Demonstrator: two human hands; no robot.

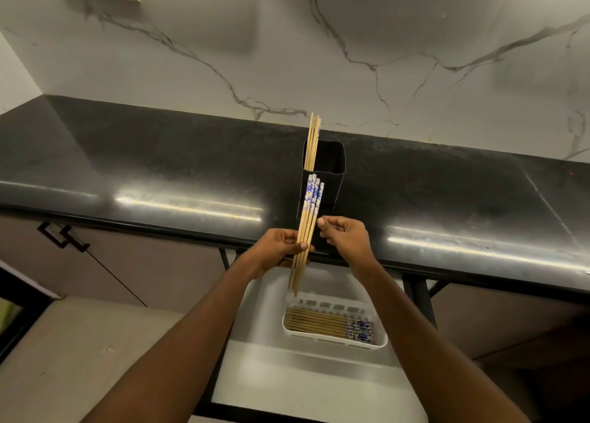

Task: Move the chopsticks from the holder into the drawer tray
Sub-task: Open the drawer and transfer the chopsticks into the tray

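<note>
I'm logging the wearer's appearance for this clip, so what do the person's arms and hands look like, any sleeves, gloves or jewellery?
Both forearms are bare, with no sleeves in view. The left hand and right hand wear no gloves, and no rings, watch or bracelets show. Fingernails are short and unpainted.

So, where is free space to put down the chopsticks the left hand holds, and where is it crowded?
The white tray is crowded: chopsticks already fill its floor. Bare patches are the white drawer bottom in front of the tray and the black counter left and right of the black holder. The holder still has a few sticks. The left hand grips the bundle; the right hand is beside it.
</note>
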